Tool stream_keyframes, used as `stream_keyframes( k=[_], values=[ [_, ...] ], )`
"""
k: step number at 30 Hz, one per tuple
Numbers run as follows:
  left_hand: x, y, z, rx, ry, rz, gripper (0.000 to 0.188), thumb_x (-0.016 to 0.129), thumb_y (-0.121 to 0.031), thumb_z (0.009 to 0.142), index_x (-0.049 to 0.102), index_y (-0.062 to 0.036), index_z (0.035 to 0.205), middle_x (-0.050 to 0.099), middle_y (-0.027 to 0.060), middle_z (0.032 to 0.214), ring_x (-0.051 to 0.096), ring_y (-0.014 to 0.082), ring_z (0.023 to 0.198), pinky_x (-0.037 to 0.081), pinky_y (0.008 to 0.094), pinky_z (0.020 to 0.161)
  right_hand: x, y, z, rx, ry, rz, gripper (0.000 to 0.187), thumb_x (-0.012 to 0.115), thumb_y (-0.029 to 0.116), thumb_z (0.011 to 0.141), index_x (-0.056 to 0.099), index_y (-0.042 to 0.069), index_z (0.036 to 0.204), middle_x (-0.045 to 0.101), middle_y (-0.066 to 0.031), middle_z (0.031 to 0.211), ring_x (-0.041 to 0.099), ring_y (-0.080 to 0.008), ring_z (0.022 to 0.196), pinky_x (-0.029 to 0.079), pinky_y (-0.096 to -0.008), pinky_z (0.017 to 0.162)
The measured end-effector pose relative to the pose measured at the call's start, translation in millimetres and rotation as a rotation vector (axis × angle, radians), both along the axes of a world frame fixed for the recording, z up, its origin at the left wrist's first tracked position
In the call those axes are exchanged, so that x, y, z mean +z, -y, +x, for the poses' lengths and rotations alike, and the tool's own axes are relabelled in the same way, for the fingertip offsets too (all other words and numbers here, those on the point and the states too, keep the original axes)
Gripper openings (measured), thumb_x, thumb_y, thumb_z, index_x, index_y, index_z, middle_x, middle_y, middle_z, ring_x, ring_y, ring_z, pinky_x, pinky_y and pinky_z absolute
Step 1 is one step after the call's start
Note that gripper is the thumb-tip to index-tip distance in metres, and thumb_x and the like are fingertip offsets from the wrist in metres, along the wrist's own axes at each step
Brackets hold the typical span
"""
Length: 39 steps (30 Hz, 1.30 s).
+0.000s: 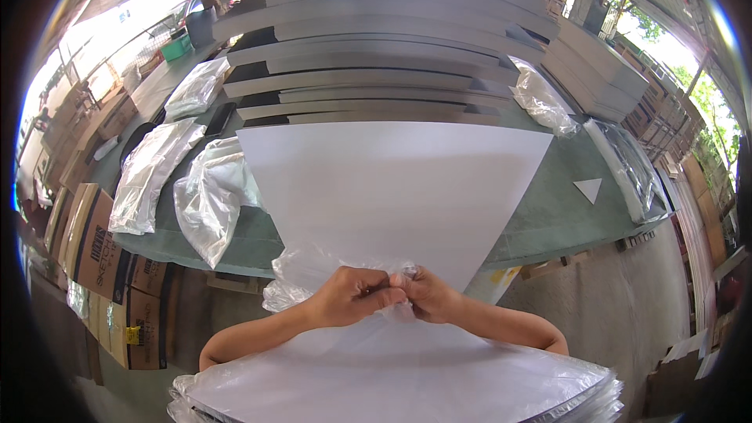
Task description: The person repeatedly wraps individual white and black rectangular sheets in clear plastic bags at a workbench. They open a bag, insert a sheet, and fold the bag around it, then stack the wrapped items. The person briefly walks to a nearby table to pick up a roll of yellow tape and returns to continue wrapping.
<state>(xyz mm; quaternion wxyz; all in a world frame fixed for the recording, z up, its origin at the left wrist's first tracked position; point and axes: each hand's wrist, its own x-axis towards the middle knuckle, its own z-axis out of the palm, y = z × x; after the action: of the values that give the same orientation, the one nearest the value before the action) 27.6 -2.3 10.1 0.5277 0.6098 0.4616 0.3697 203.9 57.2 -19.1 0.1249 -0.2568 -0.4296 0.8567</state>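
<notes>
My left hand point(348, 295) and my right hand point(429, 294) meet in front of me, thumbs and fingers pinched together. Both are closed on bunched clear plastic film point(301, 265), which looks like a plastic bag and spreads out to the left. Behind it, a large white sheet point(392, 188) leans over the table's near edge, its lower part covered by my hands and the film. Below my forearms lies a stack of white sheets in clear plastic point(407, 380). Exactly how the fingers overlap is partly hidden.
On the green table point(540, 211) stand tall stacks of grey boards point(384, 59). Plastic-wrapped packs point(157, 164) lie at left and another plastic pack point(627, 168) at right. A white triangular scrap point(588, 190) rests nearby. Cardboard boxes point(98, 254) are piled at left.
</notes>
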Motion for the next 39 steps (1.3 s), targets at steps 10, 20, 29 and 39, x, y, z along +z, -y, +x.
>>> stream_keyframes(
  k=[10, 20, 29, 39],
  values=[
    [57, -4, -102, 0.967, -0.163, 0.853, 0.013, 0.058, -0.010, 0.079, 0.046, -0.0075, 0.082, 0.045, -0.0009, 0.070, 0.044, 0.0070, 0.060, 0.038, 0.0223, 0.054, 25, -24, 15, -0.016, -0.116, 0.290, 0.007, 0.059, 0.007, 0.079, 0.056, 0.002, 0.075, 0.058, -0.0066, 0.074, 0.056, -0.0171, 0.070, 0.045, -0.0298, 0.062],
    [23, 14, -3, -0.088, -0.285, 0.348, 0.022, 0.056, -0.002, 0.073, 0.052, -0.0034, 0.094, 0.057, 0.0121, 0.066, 0.058, 0.0288, 0.064, 0.046, 0.0329, 0.056, 71, -18, 15, -0.419, 0.017, 1.680, 0.016, 0.062, 0.017, 0.078, 0.060, 0.002, 0.083, 0.061, -0.0079, 0.079, 0.056, -0.0173, 0.077, 0.043, -0.0322, 0.071],
    [37, 3, -31, -0.156, 0.498, -0.211, 0.016, 0.044, -0.007, 0.086, 0.054, 0.0012, 0.095, 0.058, 0.0031, 0.083, 0.053, 0.0090, 0.073, 0.043, 0.0241, 0.064, 76, 10, 3, 0.752, 0.324, 0.663, 0.027, 0.048, 0.023, 0.087, 0.059, -0.001, 0.089, 0.058, -0.0065, 0.069, 0.054, -0.0142, 0.063, 0.044, -0.0252, 0.057],
    [46, 13, -47, -0.872, 0.444, 0.035, 0.019, 0.054, -0.020, 0.082, 0.063, -0.0032, 0.084, 0.059, 0.0052, 0.073, 0.054, 0.0161, 0.068, 0.042, 0.0254, 0.069, -14, -4, 70, 0.780, 0.350, 1.660, 0.021, 0.049, 0.021, 0.082, 0.059, 0.005, 0.073, 0.055, -0.0056, 0.059, 0.054, -0.0180, 0.051, 0.044, -0.0306, 0.051]
  ],
)
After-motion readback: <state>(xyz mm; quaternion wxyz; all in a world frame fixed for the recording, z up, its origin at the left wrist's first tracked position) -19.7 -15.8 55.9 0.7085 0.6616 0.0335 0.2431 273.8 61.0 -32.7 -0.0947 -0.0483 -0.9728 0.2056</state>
